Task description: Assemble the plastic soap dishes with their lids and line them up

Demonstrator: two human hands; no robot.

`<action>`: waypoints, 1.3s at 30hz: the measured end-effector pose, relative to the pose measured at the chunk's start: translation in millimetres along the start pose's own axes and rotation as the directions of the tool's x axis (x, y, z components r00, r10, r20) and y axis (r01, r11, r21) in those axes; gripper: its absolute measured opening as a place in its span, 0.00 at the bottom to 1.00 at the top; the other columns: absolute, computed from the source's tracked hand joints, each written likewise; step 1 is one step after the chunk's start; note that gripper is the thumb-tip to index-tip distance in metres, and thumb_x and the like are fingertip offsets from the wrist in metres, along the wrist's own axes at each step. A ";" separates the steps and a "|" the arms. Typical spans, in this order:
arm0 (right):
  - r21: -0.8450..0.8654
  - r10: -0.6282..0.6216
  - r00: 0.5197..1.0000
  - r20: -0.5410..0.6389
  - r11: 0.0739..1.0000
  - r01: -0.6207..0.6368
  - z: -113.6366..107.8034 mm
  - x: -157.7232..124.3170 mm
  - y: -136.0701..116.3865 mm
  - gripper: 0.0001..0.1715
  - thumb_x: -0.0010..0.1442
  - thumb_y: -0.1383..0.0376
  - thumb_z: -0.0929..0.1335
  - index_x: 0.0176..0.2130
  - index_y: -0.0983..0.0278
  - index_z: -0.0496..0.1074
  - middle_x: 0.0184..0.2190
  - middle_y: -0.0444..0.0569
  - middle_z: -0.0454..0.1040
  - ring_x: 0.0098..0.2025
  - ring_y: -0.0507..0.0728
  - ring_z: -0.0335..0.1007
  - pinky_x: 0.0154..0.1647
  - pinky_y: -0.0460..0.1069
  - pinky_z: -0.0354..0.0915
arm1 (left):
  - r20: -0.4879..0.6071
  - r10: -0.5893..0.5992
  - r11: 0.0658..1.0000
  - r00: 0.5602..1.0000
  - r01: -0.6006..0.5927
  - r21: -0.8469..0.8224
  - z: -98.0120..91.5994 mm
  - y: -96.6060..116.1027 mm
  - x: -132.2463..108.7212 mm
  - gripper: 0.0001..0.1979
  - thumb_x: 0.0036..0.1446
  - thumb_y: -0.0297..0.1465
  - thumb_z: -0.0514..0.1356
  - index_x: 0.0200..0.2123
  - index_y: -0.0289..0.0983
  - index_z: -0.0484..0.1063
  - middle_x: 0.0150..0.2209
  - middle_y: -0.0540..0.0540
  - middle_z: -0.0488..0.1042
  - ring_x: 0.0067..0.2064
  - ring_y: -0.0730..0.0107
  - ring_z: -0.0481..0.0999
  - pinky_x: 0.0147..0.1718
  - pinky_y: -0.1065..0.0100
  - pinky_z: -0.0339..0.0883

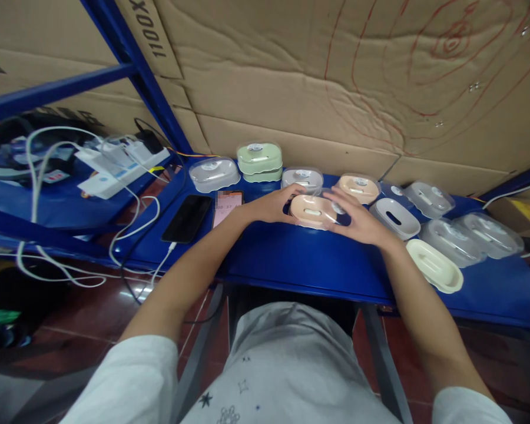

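**Two-Handed Hold of a Covered Dish**

The oval peach plastic dish (311, 212) under a clear plastic cover (337, 207) is sitting between the hands, near the front middle of the glossy blue tabletop (287, 259). Whether it is resting on that surface cannot be told. For a sound hold, both hands should be bearing evenly on opposite ends. Fingertips should be pressing lightly, as the cover is probably flexing easily.

The left hand (272, 205) is gripping the left end, thumb at the near edge, fingers at the far edge. The right hand (361, 221) is mirroring it; one finger is blurring. Both hands are forming half-open C shapes, palms standing apart from the dish. The bare forearms (203, 253) are converging forward.
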State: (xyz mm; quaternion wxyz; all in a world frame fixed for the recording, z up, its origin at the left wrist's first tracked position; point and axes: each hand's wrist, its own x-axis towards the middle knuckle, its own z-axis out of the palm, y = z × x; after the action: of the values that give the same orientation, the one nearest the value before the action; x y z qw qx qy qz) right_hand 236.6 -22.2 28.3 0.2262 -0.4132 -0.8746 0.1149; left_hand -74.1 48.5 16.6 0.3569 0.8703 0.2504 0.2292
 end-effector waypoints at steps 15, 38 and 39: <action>-0.244 -0.154 0.982 0.106 0.954 0.175 31.5 8.5 -28.8 0.30 0.77 0.54 0.60 0.74 0.51 0.63 0.75 0.51 0.60 0.78 0.68 0.50 0.76 0.72 0.49 | 0.067 0.040 0.998 0.997 -0.043 0.040 -2.0 5.5 -0.8 0.45 0.53 0.44 0.75 0.70 0.43 0.63 0.71 0.37 0.67 0.71 0.46 0.68 0.69 0.46 0.61; -0.223 0.065 0.986 -0.155 0.970 -0.099 -0.2 9.4 -12.2 0.31 0.77 0.52 0.56 0.71 0.56 0.65 0.70 0.54 0.70 0.72 0.68 0.62 0.72 0.68 0.56 | -0.012 -0.025 0.980 1.000 0.026 0.197 -5.9 9.9 -3.4 0.42 0.63 0.56 0.65 0.73 0.45 0.60 0.75 0.38 0.60 0.75 0.45 0.60 0.74 0.46 0.54; -0.263 0.169 0.956 -0.239 0.937 -0.231 -10.5 5.7 -4.3 0.31 0.77 0.52 0.55 0.68 0.58 0.69 0.66 0.57 0.73 0.70 0.69 0.66 0.70 0.69 0.59 | -0.004 -0.011 0.980 1.000 0.012 0.198 -6.8 10.8 -3.6 0.43 0.60 0.56 0.67 0.72 0.46 0.62 0.75 0.39 0.61 0.75 0.44 0.61 0.73 0.45 0.55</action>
State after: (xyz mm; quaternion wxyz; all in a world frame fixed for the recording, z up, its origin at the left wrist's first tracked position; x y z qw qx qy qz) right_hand 235.7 -20.3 40.8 0.2426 -0.5389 -0.8058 -0.0358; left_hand -77.8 43.0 28.1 0.2694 0.8997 0.2774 0.2026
